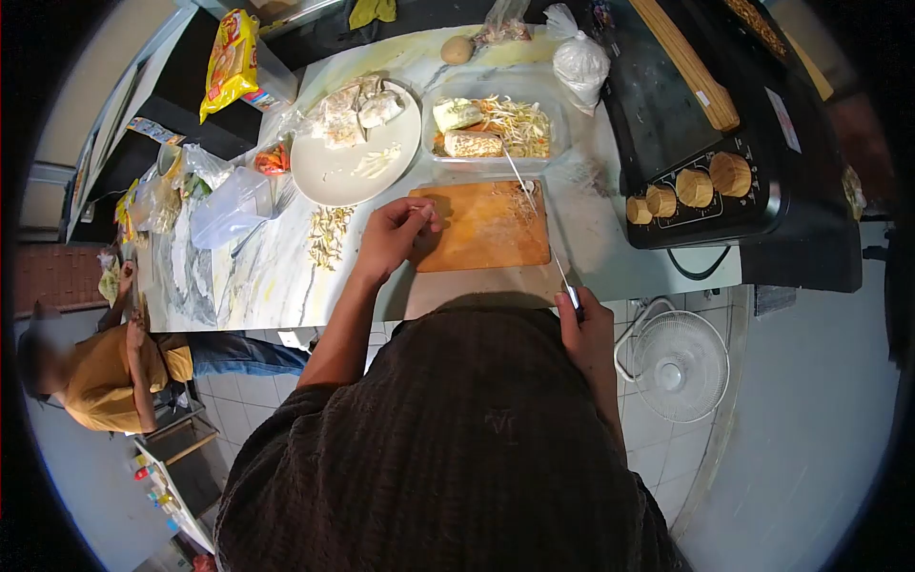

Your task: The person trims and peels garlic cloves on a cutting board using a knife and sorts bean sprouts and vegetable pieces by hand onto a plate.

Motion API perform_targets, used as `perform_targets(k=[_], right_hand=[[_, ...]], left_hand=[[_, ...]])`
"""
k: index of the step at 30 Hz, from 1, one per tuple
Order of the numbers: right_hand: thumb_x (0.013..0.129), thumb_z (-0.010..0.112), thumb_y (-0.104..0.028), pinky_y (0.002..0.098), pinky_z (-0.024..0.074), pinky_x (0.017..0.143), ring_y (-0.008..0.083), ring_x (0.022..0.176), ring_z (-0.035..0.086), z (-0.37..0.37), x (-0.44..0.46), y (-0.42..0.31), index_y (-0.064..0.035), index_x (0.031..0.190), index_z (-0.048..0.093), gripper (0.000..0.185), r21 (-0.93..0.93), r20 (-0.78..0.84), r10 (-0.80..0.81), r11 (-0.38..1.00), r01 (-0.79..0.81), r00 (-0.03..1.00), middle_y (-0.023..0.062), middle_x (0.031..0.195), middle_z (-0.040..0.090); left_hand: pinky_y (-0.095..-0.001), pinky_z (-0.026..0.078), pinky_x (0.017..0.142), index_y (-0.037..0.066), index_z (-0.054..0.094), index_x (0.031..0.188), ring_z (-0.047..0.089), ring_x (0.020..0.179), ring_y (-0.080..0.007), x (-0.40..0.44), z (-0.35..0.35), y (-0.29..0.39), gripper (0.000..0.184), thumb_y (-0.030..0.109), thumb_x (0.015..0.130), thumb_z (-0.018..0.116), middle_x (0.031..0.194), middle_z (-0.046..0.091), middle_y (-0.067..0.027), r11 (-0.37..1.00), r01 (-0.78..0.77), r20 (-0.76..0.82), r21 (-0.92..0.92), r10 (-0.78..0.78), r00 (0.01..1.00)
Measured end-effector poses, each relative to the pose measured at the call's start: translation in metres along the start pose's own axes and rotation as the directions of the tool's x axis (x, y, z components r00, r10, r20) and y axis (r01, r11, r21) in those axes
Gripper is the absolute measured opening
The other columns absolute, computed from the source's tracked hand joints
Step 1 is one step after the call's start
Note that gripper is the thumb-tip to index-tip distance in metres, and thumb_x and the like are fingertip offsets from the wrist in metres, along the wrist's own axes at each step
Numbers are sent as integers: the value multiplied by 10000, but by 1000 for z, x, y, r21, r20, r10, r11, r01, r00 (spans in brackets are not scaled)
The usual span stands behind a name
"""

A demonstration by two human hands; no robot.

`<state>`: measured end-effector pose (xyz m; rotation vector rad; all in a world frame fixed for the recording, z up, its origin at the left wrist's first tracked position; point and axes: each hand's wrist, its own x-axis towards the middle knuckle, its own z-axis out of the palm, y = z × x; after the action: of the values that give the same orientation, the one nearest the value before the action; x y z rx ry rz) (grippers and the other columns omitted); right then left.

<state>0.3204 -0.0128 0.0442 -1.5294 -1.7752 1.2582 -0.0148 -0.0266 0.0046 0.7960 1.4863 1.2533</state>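
Note:
My right hand [586,329] grips the handle of a long thin knife [556,255]. Its blade points away from me, past the right edge of the wooden cutting board [477,229], with the tip over the clear plastic container [562,124]. My left hand [393,236] is at the board's left side, fingers curled together; whether anything small is pinched there is hidden. Dark crumbs lie at the board's upper right. In the container are bean sprouts [519,116], orange shreds, a pale green piece and a pale speckled block [474,144].
A plate [319,181] with white pieces stands left of the container, small yellowish pieces [329,236] below it. Further left is a clear tub [229,208]. A black stove [705,191] occupies the right, a fan [672,367] the floor. Another person [110,377] sits at left.

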Motion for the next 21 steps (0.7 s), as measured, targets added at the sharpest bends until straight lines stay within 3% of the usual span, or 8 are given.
perform_targets(k=[2, 3, 5, 6, 8, 15, 19, 21], right_hand=[[985, 664, -280, 359, 440, 539, 199, 535, 554, 3, -1, 6, -15, 926, 659, 271, -45, 15, 40, 998, -40, 999, 112, 627, 614], [985, 664, -280, 359, 440, 539, 199, 535, 554, 4, -1, 10, -15, 926, 659, 271, -44, 11, 44, 998, -43, 999, 112, 627, 614], [983, 669, -310, 383, 443, 536, 280, 533, 592, 6, 0, 17, -21, 889, 649, 305, -94, 0, -27, 995, 27, 1000, 149, 620, 608], [983, 669, -310, 383, 443, 536, 280, 533, 592, 6, 1, 16, -21, 889, 649, 305, -91, -5, -25, 996, 24, 1000, 149, 620, 608], [982, 667, -333, 405, 450, 543, 345, 558, 615, 5, 0, 13, -25, 866, 646, 330, -108, 19, -10, 994, 12, 1000, 175, 622, 604], [976, 671, -343, 437, 496, 581, 370, 632, 678, 6, -2, 14, -27, 873, 658, 332, -123, -5, -2, 992, 2, 1000, 192, 660, 647], [972, 675, -347, 443, 509, 591, 385, 667, 691, 4, -2, 14, -29, 897, 673, 327, -164, 9, 31, 986, -30, 999, 198, 683, 663], [972, 674, -348, 444, 508, 590, 390, 666, 688, 5, -3, 13, -28, 901, 674, 328, -167, 21, 49, 985, -45, 999, 198, 684, 664]], left_hand=[[-292, 537, 761, -37, 698, 1096, 691, 824, -152, 5, 9, 3, 232, 166, 990, 659, 920, 738, -89, 971, -24, 11, 238, 22, 1000], [-292, 537, 761, -37, 698, 1096, 691, 824, -152, 6, 15, 2, 232, 166, 990, 659, 920, 738, -89, 971, -24, 16, 240, 20, 1000], [-320, 542, 755, -21, 725, 1045, 705, 801, -191, 9, 29, 1, 252, 214, 962, 690, 929, 750, -122, 825, -226, 22, 518, 251, 968], [-343, 540, 756, 15, 743, 1046, 711, 816, -240, 11, 34, 3, 240, 228, 942, 706, 957, 744, -160, 800, -223, 33, 557, 247, 968], [-356, 538, 754, 9, 737, 1025, 704, 817, -262, 13, 44, 6, 235, 225, 936, 710, 941, 735, -162, 770, -241, 66, 591, 252, 965], [-437, 517, 727, 9, 695, 948, 658, 816, -355, 22, 55, 7, 210, 207, 894, 739, 815, 667, -151, 610, -418, 212, 673, 383, 899], [-374, 540, 775, 42, 717, 1058, 696, 865, -322, 25, 49, 5, 234, 208, 897, 751, 941, 710, -165, 612, -347, 212, 711, 285, 935], [-358, 552, 788, 50, 720, 1090, 715, 869, -311, 25, 46, -1, 248, 202, 896, 753, 967, 724, -171, 708, -288, 151, 645, 251, 956]])
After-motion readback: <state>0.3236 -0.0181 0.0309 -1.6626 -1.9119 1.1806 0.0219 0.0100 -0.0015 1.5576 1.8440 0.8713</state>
